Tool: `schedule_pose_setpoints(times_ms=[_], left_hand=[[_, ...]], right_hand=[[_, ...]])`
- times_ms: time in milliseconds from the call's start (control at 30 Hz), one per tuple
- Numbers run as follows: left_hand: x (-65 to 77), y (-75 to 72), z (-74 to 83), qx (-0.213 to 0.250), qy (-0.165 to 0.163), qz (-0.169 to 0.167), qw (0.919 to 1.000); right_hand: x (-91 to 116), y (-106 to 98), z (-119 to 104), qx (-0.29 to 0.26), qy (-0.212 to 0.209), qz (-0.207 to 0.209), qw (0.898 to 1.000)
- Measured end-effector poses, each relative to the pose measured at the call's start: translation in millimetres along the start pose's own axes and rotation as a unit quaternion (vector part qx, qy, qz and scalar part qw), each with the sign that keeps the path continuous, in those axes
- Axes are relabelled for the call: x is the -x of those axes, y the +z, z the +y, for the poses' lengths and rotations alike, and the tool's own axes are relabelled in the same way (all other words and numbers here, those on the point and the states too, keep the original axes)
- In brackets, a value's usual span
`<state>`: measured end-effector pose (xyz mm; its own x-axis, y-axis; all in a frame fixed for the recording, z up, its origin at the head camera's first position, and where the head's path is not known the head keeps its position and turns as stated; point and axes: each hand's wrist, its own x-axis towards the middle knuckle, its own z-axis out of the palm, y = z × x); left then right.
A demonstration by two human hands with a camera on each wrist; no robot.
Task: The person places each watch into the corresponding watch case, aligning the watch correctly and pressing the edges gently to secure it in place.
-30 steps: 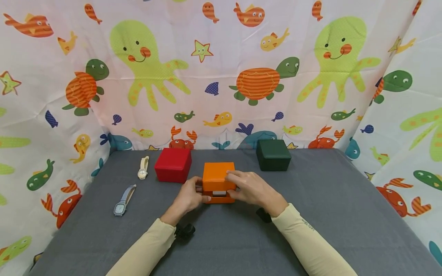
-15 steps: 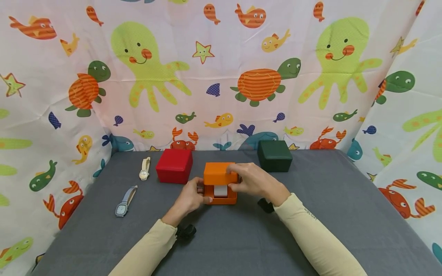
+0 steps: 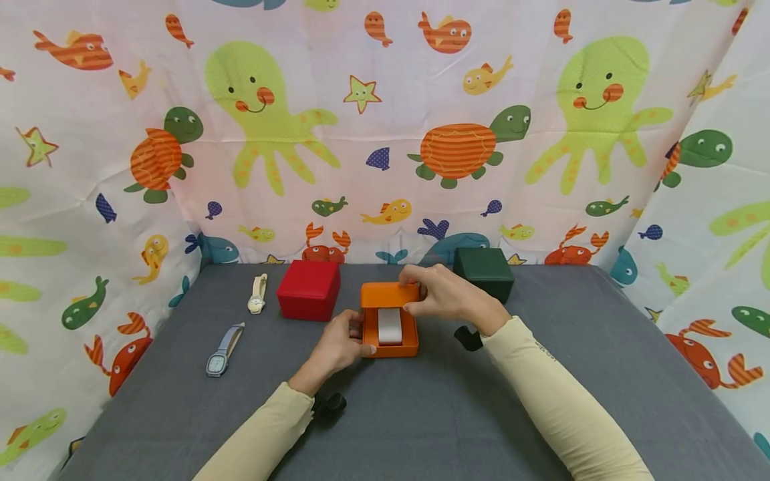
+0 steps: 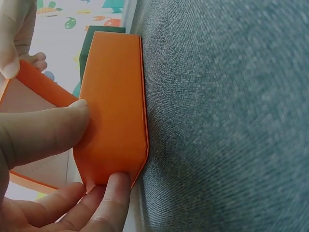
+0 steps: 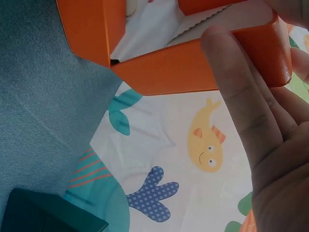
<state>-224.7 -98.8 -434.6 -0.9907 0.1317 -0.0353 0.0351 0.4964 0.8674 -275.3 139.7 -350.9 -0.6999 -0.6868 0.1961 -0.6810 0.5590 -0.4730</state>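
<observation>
In the head view a small orange watch box [image 3: 404, 352] rests on the grey table with its lid [image 3: 379, 295] swung up and a pale cushion [image 3: 390, 326] showing inside. My left hand [image 3: 335, 341] grips the base from the left, thumb at the front corner. The left wrist view shows its thumb [image 4: 53, 130] and curled fingers [image 4: 113, 198] on the orange base wall [image 4: 113, 96]. With thumb and fingers, my right hand [image 3: 451, 297] pinches the lid's right side. Up close in the right wrist view, right fingers [image 5: 241, 92] lie on the lid's edge [image 5: 169, 72].
A red box [image 3: 309, 290] sits left of the orange one, and a dark green box [image 3: 484, 272] stands behind my right hand. Two watches, one cream-strapped [image 3: 257, 292] and one blue-strapped [image 3: 225, 350], lie at the left. A sea-animal curtain [image 3: 385, 167] hangs behind the table.
My right hand has raised the lid from slightly ajar to upright, moving up and back, and the pale cushion is now exposed. My left hand keeps its grip on the base.
</observation>
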Motion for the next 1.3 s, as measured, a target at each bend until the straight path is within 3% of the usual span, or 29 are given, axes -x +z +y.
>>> schedule_pose_setpoints(times_ms=[500, 1300], left_hand=[[-0.9, -2.6, -2.1, 0.018, 0.008, -0.012, 0.9997], [0.0, 0.4, -0.5, 0.014, 0.017, 0.003, 0.9998]], right_hand=[[-19.3, -16.4, 13.5, -0.040, 0.051, 0.007, 0.998], [-34.6, -14.1, 38.3, -0.133, 0.060, 0.048, 0.988]])
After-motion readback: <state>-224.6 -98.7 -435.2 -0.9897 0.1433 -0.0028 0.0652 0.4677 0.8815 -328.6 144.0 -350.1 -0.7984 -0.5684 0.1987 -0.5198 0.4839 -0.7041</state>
